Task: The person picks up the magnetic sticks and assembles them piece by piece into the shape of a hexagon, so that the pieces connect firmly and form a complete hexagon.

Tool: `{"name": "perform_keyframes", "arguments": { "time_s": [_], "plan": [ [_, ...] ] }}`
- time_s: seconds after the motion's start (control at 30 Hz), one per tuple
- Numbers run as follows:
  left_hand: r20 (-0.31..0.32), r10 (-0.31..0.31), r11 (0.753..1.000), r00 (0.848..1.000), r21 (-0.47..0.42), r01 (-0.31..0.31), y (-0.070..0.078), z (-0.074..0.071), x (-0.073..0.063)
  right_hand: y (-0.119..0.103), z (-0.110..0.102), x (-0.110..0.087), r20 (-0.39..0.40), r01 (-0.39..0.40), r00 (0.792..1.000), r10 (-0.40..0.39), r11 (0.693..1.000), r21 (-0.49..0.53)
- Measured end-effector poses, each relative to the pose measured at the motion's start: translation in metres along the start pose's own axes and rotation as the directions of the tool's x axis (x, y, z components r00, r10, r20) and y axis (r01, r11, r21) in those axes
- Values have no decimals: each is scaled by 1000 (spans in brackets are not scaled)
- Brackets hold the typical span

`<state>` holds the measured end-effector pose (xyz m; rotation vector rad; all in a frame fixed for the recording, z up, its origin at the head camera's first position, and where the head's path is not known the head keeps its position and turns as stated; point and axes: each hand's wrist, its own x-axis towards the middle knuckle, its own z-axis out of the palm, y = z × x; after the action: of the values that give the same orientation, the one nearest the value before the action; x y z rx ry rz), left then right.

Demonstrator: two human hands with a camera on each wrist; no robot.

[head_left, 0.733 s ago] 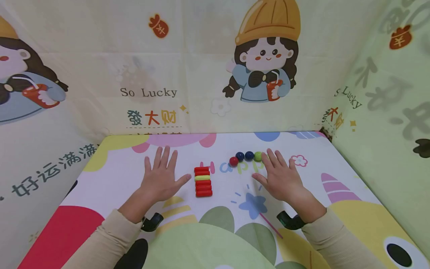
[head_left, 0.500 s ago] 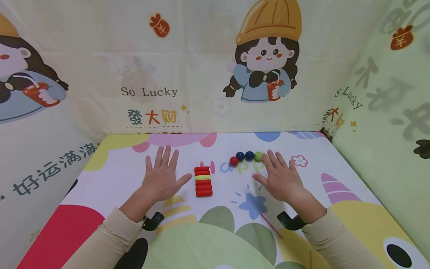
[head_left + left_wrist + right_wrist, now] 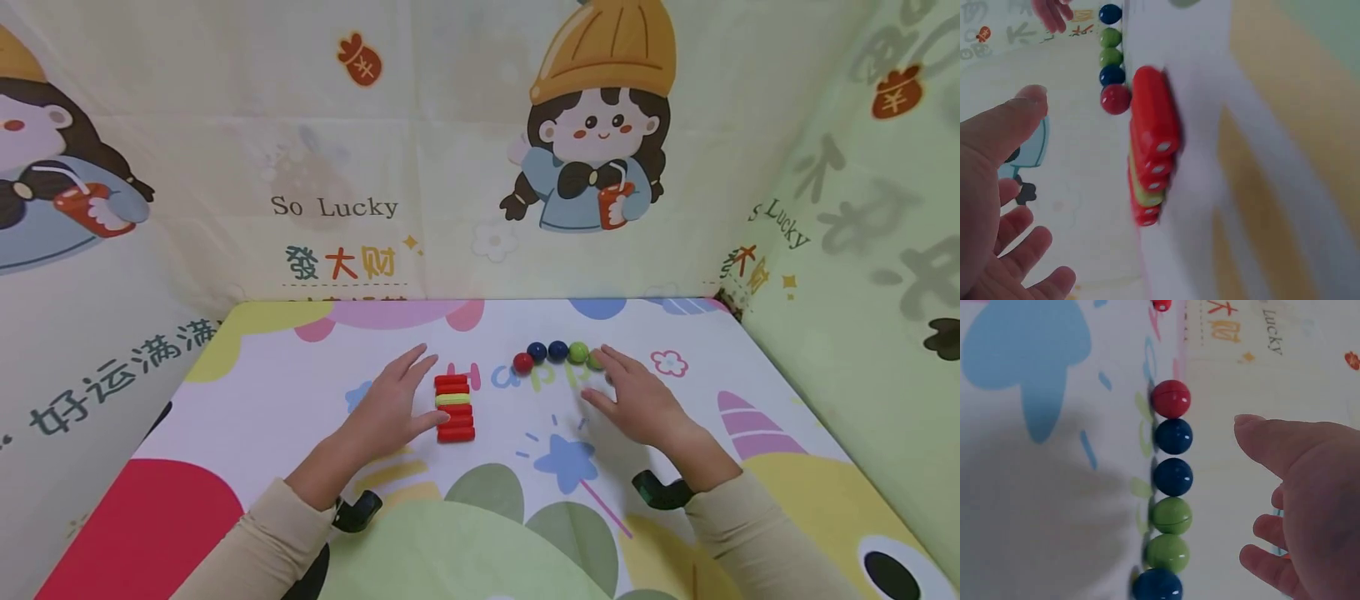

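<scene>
A column of small cylinders, mostly red with one yellow-green cylinder, lies side by side on the table. My left hand hovers just left of it, fingers spread and lightly bent, holding nothing. Its thumb overlaps the lower red cylinders in the head view. Farther right is a curved row of glossy balls: a red ball, dark blue balls and green balls. Over the row's right end is my right hand, relaxed and holding nothing; it hides the last ball in the head view.
A patterned cloth covers the table, with a printed star and lettering. A cloth backdrop with cartoon figures rises at the table's far edge and along both sides. Dark wrist cameras sit below each hand.
My left hand has moved right toward the cylinders and turned, its fingers drawing together from a flat spread. My right hand has lifted and shifted slightly right, uncovering another green ball.
</scene>
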<state>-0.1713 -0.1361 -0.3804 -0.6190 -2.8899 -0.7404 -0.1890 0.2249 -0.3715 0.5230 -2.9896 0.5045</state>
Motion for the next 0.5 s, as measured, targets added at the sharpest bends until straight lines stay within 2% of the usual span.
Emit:
{"name": "perform_keyframes", "arguments": {
  "time_s": [0.1,0.3,0.5],
  "plan": [
    [20,-22,998,1000,-66,24,4,12,-2,8,5,1,-16,-13,1000,14,999,46],
    [77,-49,998,996,-39,52,10,31,-3,28,9,3,-56,-54,997,57,997,54],
    [136,-88,992,987,-76,99,11,41,-6,45,14,6,-8,-88,996,89,993,75]
  ]
}}
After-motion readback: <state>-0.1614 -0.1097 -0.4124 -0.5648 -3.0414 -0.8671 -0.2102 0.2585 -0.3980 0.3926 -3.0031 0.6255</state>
